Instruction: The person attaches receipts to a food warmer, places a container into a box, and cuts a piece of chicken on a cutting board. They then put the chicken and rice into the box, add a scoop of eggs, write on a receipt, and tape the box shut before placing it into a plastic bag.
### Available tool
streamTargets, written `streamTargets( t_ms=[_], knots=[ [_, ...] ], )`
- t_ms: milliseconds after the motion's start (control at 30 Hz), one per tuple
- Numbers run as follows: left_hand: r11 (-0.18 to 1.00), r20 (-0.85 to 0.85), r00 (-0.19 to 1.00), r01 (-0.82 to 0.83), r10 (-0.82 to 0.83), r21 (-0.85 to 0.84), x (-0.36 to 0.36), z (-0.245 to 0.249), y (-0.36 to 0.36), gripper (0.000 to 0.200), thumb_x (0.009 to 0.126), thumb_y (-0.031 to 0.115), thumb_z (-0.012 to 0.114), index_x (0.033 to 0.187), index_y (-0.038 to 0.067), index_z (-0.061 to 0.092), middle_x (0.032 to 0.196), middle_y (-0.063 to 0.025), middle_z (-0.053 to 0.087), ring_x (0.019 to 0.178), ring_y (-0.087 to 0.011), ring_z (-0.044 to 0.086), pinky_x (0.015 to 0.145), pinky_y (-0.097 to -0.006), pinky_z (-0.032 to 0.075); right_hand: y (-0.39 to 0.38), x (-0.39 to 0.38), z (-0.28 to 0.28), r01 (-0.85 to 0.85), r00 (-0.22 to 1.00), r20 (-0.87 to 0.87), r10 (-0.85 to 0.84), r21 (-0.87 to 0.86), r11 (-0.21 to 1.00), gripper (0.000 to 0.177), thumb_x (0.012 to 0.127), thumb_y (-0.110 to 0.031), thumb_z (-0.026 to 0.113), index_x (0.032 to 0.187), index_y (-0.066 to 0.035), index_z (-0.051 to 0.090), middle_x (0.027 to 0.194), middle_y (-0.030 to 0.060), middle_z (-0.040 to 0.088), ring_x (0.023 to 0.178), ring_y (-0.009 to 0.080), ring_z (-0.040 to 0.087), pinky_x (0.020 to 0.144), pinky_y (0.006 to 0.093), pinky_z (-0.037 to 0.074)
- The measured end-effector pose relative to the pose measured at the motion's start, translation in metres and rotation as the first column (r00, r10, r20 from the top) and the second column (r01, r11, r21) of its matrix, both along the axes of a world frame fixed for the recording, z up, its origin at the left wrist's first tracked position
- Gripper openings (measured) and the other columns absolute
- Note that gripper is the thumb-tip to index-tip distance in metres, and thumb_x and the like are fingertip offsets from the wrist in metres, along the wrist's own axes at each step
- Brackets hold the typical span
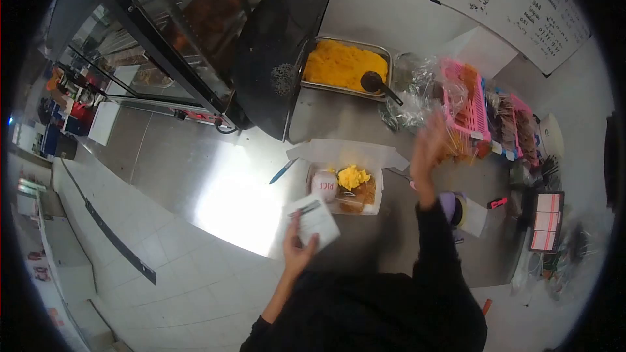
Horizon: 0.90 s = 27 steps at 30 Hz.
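Note:
My left hand [301,251] grips a flat white square packet [319,221] with dark print, thumb and fingers on its face. Just beyond it stands an open white carton [380,205], lid folded back. Inside are a round wrapped bundle [324,186] with red lettering, a yellow scoop of food [353,178] that looks like scrambled egg or mash, and brownish food [358,201], partly in clear wrap. My right hand [430,150] is raised and blurred, fingers stretched out, near clear plastic bags [417,88] and a pink basket [464,114]. Nothing shows in it.
A metal tray of yellow food [339,62] with a black ladle [373,83] stands at the back. Left of it is a glass display cabinet [195,26] with a dark curved panel [274,45]. A blue pen [282,171], tape roll [454,208] and pink cutter [497,203] lie on the counter.

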<state>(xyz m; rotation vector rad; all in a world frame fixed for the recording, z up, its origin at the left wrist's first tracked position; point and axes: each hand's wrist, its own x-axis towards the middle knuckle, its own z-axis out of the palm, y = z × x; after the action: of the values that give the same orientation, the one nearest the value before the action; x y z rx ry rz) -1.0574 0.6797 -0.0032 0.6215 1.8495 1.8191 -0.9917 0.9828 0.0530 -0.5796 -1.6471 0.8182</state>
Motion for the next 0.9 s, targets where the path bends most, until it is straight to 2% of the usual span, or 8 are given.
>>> streamTargets(
  t_ms=[100,300,333,400,433,633,733,900],
  knots=[
    [0.956,-0.068,0.953,0.294,-0.295,-0.018,0.026,0.004,0.014,0.063,0.071,0.002,0.060,0.127,-0.001,0.032,0.119,-0.0166,0.046,0.106,-0.0229,0.046,0.089,-0.0294,0.035,-0.112,0.060,-0.037,-0.226,0.906,-0.402,0.134,-0.190,0.955,0.055,0.081,-0.004,0.048,0.124,-0.005,0.015,0.115,0.0170,0.039,0.097,0.0221,0.043,0.078,0.0316,0.037],
    [0.774,-0.183,0.755,0.629,-0.629,-0.067,-0.027,-0.004,0.043,0.040,0.068,-0.005,0.055,0.108,0.002,0.051,0.091,-0.0065,0.059,0.074,-0.0120,0.057,0.062,-0.0242,0.046,-0.201,0.140,-0.109,-0.304,0.952,-0.256,0.166,-0.752,0.584,0.077,0.070,0.010,0.057,0.127,-0.008,0.008,0.114,0.0151,0.044,0.103,0.0198,0.046,0.079,0.0305,0.042],
    [0.923,0.019,0.925,0.380,-0.380,-0.056,-0.053,-0.030,0.045,0.029,0.071,-0.006,0.049,0.099,0.000,0.053,0.089,-0.0070,0.059,0.070,-0.0120,0.058,0.059,-0.0234,0.045,-0.198,0.144,-0.119,-0.208,0.977,-0.180,0.111,-0.736,0.644,0.066,0.071,0.002,0.060,0.126,-0.007,0.023,0.114,0.0176,0.043,0.106,0.0236,0.044,0.085,0.0339,0.038],
    [0.932,-0.506,0.860,-0.127,-0.067,-0.339,-0.097,-0.035,0.061,0.028,0.073,-0.001,0.051,0.100,0.003,0.053,0.083,-0.0102,0.058,0.067,-0.0186,0.057,0.057,-0.0274,0.045,-0.165,0.165,-0.121,0.022,0.798,0.544,0.257,-0.453,0.891,0.055,0.070,-0.007,0.063,0.119,-0.009,0.037,0.117,0.0190,0.040,0.110,0.0286,0.038,0.088,0.0382,0.034],
    [0.928,-0.894,0.436,-0.284,-0.099,-0.242,-0.131,-0.070,0.068,0.029,0.071,0.005,0.055,0.101,0.004,0.053,0.083,-0.0131,0.056,0.070,-0.0275,0.056,0.061,-0.0341,0.045,-0.164,0.189,-0.125,0.058,0.522,0.826,0.211,-0.281,0.958,0.050,0.070,-0.012,0.064,0.115,-0.010,0.045,0.118,0.0198,0.038,0.111,0.0311,0.036,0.089,0.0404,0.032],
    [0.691,-0.586,0.716,-0.201,-0.379,-0.694,-0.116,-0.078,0.041,0.019,0.073,0.008,0.055,0.090,0.001,0.057,0.084,-0.0179,0.055,0.076,-0.0337,0.055,0.068,-0.0374,0.045,-0.149,0.194,-0.107,-0.007,0.528,0.849,0.023,-0.023,1.000,0.037,0.065,-0.021,0.067,0.100,-0.013,0.057,0.123,0.0128,0.034,0.112,0.0384,0.027,0.090,0.0458,0.028],
    [0.915,-0.164,0.986,-0.037,-0.032,-0.403,-0.073,-0.088,0.001,0.022,0.073,0.006,0.063,0.092,-0.001,0.053,0.082,-0.0083,0.055,0.068,-0.0140,0.053,0.058,-0.0249,0.043,-0.121,0.181,-0.098,0.017,0.702,0.712,0.022,-0.049,0.999,0.028,0.068,-0.015,0.064,0.095,-0.009,0.058,0.116,0.0128,0.041,0.107,0.0355,0.036,0.088,0.0426,0.032],
    [0.967,0.271,0.933,-0.252,0.235,0.029,0.060,-0.060,0.012,0.022,0.079,0.007,0.058,0.074,0.011,0.036,0.061,0.0023,0.042,0.054,-0.0052,0.040,0.047,-0.0170,0.034,0.004,0.100,-0.074,-0.028,0.933,0.357,0.039,-0.036,0.999,0.015,0.072,-0.005,0.056,0.087,-0.002,0.057,0.094,0.0129,0.053,0.096,0.0291,0.047,0.080,0.0351,0.039]
  ],
)
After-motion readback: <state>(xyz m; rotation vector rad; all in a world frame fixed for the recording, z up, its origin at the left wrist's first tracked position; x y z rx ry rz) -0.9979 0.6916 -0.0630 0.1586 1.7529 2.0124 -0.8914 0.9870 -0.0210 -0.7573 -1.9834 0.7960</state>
